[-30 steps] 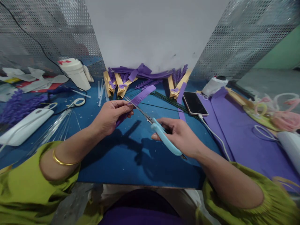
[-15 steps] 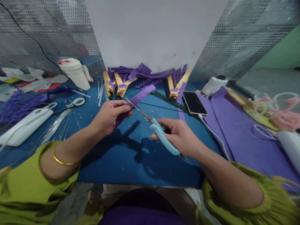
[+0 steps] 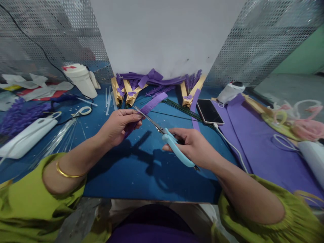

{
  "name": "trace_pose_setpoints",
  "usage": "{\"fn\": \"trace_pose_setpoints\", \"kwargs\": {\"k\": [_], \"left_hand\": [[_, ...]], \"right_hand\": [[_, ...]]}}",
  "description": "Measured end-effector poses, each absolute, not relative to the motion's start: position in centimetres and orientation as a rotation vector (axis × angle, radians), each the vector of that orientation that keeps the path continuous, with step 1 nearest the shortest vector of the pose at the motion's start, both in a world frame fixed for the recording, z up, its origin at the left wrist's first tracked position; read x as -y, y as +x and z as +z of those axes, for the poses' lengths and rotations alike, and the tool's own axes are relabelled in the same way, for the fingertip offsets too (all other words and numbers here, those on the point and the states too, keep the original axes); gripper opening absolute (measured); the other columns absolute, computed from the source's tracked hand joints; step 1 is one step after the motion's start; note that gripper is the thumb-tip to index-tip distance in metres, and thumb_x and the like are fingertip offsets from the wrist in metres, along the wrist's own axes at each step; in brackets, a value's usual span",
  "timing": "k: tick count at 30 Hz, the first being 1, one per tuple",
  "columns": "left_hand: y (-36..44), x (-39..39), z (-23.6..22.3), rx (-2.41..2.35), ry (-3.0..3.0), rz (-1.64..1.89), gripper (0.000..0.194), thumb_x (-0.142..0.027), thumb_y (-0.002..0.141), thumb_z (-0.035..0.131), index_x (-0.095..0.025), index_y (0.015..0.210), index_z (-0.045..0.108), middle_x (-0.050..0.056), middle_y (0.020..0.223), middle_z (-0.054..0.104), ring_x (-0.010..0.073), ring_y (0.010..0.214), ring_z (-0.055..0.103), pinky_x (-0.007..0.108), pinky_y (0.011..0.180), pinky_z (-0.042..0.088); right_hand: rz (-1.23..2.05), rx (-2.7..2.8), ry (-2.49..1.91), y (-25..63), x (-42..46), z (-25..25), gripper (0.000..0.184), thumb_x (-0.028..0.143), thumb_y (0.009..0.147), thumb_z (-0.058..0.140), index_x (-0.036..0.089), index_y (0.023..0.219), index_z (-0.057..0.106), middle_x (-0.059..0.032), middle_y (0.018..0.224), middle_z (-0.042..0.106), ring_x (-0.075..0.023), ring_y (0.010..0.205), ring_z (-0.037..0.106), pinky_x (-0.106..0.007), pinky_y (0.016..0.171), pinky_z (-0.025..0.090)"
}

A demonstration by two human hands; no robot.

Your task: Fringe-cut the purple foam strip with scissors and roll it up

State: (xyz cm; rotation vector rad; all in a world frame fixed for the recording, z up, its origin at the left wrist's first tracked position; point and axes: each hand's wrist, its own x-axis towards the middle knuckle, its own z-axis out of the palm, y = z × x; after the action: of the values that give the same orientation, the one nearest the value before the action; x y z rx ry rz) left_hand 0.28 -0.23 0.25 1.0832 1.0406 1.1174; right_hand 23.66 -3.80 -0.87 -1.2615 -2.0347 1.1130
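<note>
A blue table [image 3: 113, 187] spreads beneath both hands, and beyond them a pale panel [image 3: 167, 37] stands upright. Out to the right of the right hand lie broad purple sheets [image 3: 268, 158]. Well to the left of the left hand sits a heap of purple flowers [image 3: 21, 114]; beyond that hand, also to its left, a white lidded cup [image 3: 84, 82] leans slightly.

The left hand [image 3: 124, 125] pinches a purple strip [image 3: 155, 102] between thumb and fingers. The strip's free end sticks out past the fingertips, away from the person and toward the right, while its darker part hangs below that hand. The right hand [image 3: 193, 145], nearer the person, grips the light-blue handles of the scissors [image 3: 178, 152]. The slim blades reach across the space between the hands and lie against the strip just beside the left fingertips; I cannot tell whether they bite into it.

Paper-wrapped bunches [image 3: 131, 96] lie beyond the left hand, and a phone [image 3: 209, 111] beyond the right. Smallest, a gold bangle [image 3: 67, 174] circles the forearm behind the left hand.
</note>
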Motion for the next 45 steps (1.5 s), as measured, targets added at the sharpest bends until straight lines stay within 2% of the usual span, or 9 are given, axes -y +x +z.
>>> {"fn": "trace_pose_setpoints", "kwargs": {"k": [9, 19, 36, 45], "left_hand": [[-0.05, 0.01, -0.1, -1.056, 1.071, 1.119, 0.016, -0.026, 0.065, 0.082, -0.015, 0.072, 0.072, 0.001, 0.063, 0.066, 0.0104, 0.059, 0.059, 0.02, 0.059, 0.046], [0.36, 0.26, 0.2, -1.033, 1.108, 1.153, 0.013, -0.025, 0.067, 0.081, -0.016, 0.066, 0.072, -0.001, 0.057, 0.062, 0.0074, 0.054, 0.053, 0.018, 0.054, 0.041], [0.55, 0.21, -0.03, -1.038, 1.071, 1.18, 0.014, -0.023, 0.063, 0.084, -0.016, 0.067, 0.073, 0.0, 0.06, 0.064, 0.0083, 0.057, 0.056, 0.017, 0.056, 0.043], [0.41, 0.32, 0.15, -1.05, 1.063, 1.143, 0.011, -0.022, 0.065, 0.081, -0.015, 0.068, 0.073, 0.0, 0.057, 0.064, 0.0076, 0.054, 0.055, 0.017, 0.054, 0.041]], "right_hand": [[1.182, 1.952, -1.282, 23.75, 3.7, -0.96, 0.029, 0.046, 0.077, 0.071, 0.018, 0.085, 0.064, 0.004, 0.066, 0.047, -0.0102, 0.056, 0.035, -0.026, 0.051, 0.029], [1.039, 2.017, -1.353, 23.47, 3.89, -0.63, 0.028, 0.042, 0.075, 0.073, 0.022, 0.092, 0.066, 0.0023, 0.07, 0.054, -0.0132, 0.062, 0.044, -0.027, 0.057, 0.034], [1.178, 1.946, -1.299, 23.29, 4.22, -0.61, 0.023, 0.04, 0.077, 0.072, 0.019, 0.086, 0.065, 0.0032, 0.069, 0.049, -0.0114, 0.062, 0.039, -0.025, 0.057, 0.032], [1.154, 1.983, -1.263, 23.48, 3.98, -0.96, 0.025, 0.041, 0.079, 0.071, 0.018, 0.084, 0.063, 0.0036, 0.068, 0.045, -0.0108, 0.061, 0.036, -0.025, 0.056, 0.03]]}}
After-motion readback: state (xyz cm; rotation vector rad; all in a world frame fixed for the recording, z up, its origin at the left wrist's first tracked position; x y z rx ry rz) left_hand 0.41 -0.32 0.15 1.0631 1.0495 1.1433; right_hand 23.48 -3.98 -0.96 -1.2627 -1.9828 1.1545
